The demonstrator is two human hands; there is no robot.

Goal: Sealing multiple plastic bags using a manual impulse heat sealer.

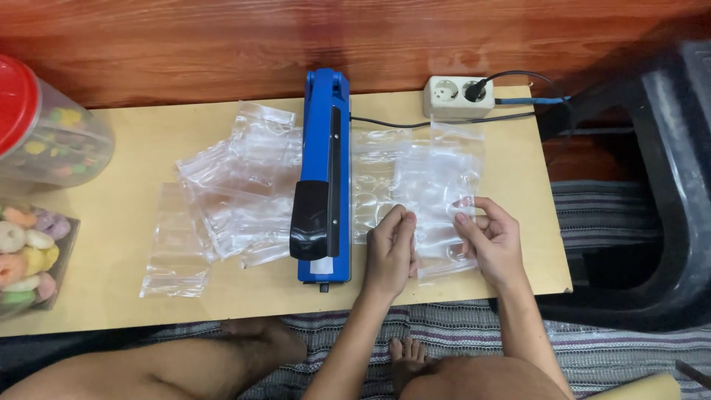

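The low wooden bench (111, 296) in front of me runs nearly the whole width of my view, with a wood-panelled wall (222, 44) behind it. At its far left stands a clear plastic jar (52, 144) with a red lid, full of coloured snacks, and below that a filled bag of coloured ring snacks (26, 255). In the middle lies the blue heat sealer (324, 178), its black handle toward me, its cord leading to the white socket strip (458, 96) at the back edge. Left of the sealer lies a loose heap of empty clear bags (229, 185); more lie flat just right of it. There I hold one clear plastic bag (441, 185): my left hand (390, 252) pinches its near left edge, my right hand (492, 241) pinches its right edge, fingers closed narrow on the film.
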